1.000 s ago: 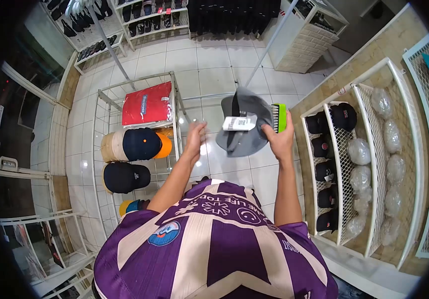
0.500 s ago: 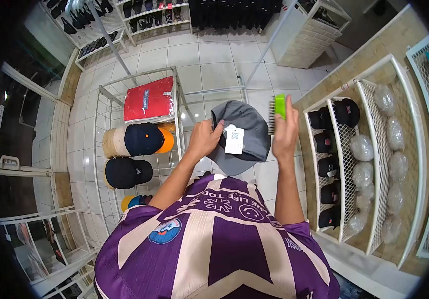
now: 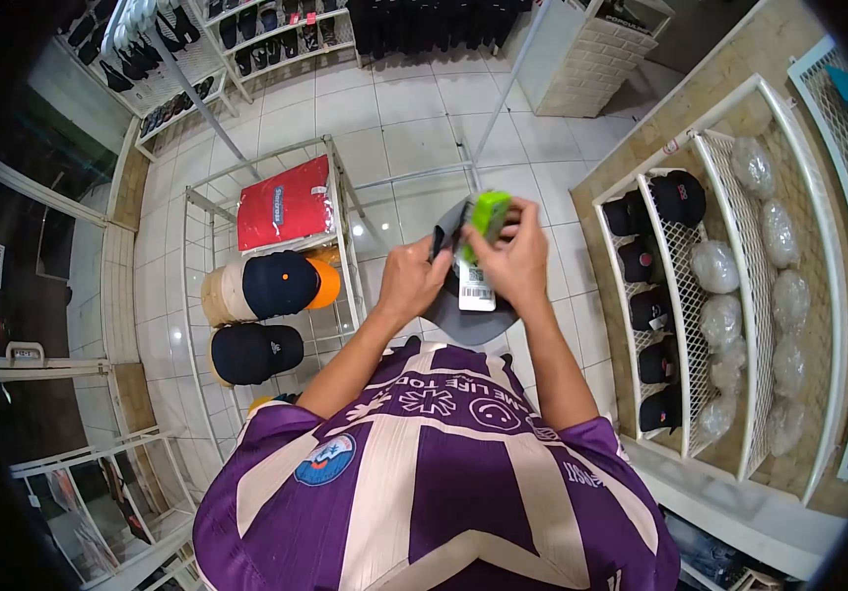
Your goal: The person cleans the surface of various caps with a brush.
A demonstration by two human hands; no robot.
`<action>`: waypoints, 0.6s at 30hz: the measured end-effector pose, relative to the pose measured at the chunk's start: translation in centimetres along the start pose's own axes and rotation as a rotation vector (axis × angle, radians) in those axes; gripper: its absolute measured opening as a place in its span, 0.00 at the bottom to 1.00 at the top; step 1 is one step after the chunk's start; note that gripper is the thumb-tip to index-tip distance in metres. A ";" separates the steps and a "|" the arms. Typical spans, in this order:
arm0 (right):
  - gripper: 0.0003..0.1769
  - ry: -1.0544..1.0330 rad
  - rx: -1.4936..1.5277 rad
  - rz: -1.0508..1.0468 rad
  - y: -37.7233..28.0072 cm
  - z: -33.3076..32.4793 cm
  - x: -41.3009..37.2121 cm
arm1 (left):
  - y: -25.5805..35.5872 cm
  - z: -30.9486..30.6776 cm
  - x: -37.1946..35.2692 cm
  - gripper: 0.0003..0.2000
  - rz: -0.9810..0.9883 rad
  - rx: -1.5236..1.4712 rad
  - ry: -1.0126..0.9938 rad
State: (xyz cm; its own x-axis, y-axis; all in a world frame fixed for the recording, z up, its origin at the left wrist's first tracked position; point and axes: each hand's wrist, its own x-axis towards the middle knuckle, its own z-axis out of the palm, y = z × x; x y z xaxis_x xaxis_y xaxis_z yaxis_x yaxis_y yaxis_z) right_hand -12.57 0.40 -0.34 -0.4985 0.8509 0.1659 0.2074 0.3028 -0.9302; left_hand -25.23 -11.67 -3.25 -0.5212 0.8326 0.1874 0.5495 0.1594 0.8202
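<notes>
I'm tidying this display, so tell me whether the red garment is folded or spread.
Folded: the red garment lies as a compact, straight-edged rectangle, with clear plastic wrap around it.

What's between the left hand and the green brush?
Part of the grey cap. The head view shows it between the left hand, gripping its edge, and the green brush.

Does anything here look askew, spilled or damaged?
Nothing stands out. The left hand holds the gray cap, its white tag attached; the right hand holds the green brush. The red package lies flat on its rack, and no spill shows.
</notes>
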 end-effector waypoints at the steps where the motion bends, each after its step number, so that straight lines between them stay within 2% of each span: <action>1: 0.37 0.131 -0.192 -0.048 1.6 -0.6 1.0 | 0.2 -0.2 0.1 0.12 -0.007 -0.062 0.032; 2: 0.37 0.261 -0.384 -0.100 3.1 -1.2 1.9 | 0.5 -0.4 0.2 0.12 -0.014 -0.124 0.067; 4: 0.38 0.282 -0.440 -0.058 2.0 -1.5 1.8 | 0.7 -0.5 0.1 0.11 -0.045 -0.079 0.060; 6: 0.38 0.135 -0.198 0.027 -0.8 -0.7 0.5 | 0.1 0.2 0.2 0.10 0.038 -0.034 0.089; 8: 0.40 0.103 -0.136 0.045 0.0 -0.7 0.8 | -0.1 0.3 -0.1 0.10 0.090 -0.002 0.069; 10: 0.39 0.331 -0.402 0.001 3.5 -2.6 3.0 | 0.6 -0.4 -0.1 0.09 0.066 -0.103 0.151; 12: 0.38 0.404 -0.478 -0.100 4.9 -5.4 3.9 | 0.5 -0.8 0.1 0.09 0.072 -0.043 0.192; 13: 0.38 0.402 -0.475 -0.110 3.2 -5.6 4.2 | 0.1 -1.0 0.4 0.09 0.050 0.042 0.254; 14: 0.38 0.422 -0.514 -0.226 1.6 -6.3 3.5 | -0.3 -1.0 0.1 0.09 0.017 0.127 0.309; 15: 0.38 0.440 -0.554 -0.333 0.3 -6.7 2.4 | -0.9 -1.0 0.1 0.10 0.011 0.181 0.303; 16: 0.38 0.438 -0.555 -0.328 -0.1 -6.5 1.4 | -1.2 -0.7 0.1 0.10 0.008 0.181 0.300; 18: 0.40 0.193 -0.573 -0.478 -1.0 -5.1 0.2 | -1.2 0.1 0.7 0.10 0.050 0.071 0.370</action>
State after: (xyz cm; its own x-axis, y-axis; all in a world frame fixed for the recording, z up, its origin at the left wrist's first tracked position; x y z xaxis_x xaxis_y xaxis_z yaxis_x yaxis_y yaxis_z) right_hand -8.55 2.44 2.30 -0.4987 0.6156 0.6102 0.4366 0.7866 -0.4367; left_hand -26.17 -11.20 -4.14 -0.6862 0.5944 0.4192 0.6170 0.1705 0.7683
